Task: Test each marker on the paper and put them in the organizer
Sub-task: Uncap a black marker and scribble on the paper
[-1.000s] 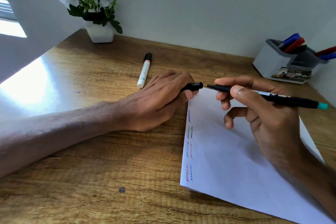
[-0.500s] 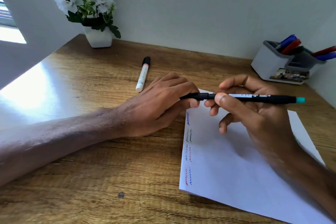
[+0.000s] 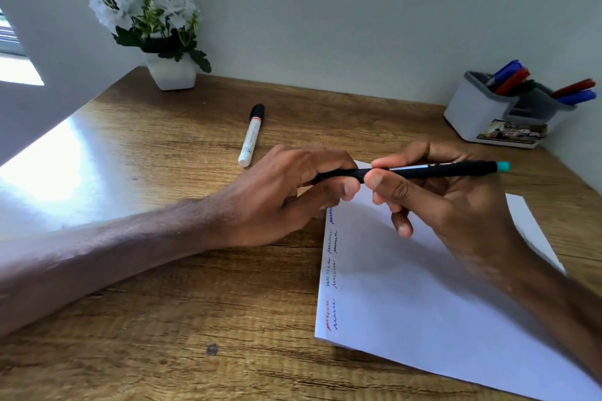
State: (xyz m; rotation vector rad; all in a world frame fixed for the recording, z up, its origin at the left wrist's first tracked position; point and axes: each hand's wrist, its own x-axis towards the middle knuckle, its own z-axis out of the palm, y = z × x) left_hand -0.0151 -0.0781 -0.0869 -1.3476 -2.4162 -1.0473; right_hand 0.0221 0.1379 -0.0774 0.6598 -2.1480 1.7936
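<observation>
A thin black pen with a teal end lies level above the top of the white paper. My right hand pinches its barrel between thumb and forefinger. My left hand grips the black cap end, which sits on the pen's tip. Coloured test squiggles run down the paper's left edge. A white marker with a black cap lies on the desk behind my left hand. The grey-and-white organizer stands at the back right and holds several red and blue markers.
A white pot of white flowers stands at the back left corner of the wooden desk. Walls close in the desk at the back and at the right. A sunlit patch glares on the desk's left side.
The cap in my left hand and the pen in my right were apart a second ago. They have come together, and the cap now sits on the pen's tip.
</observation>
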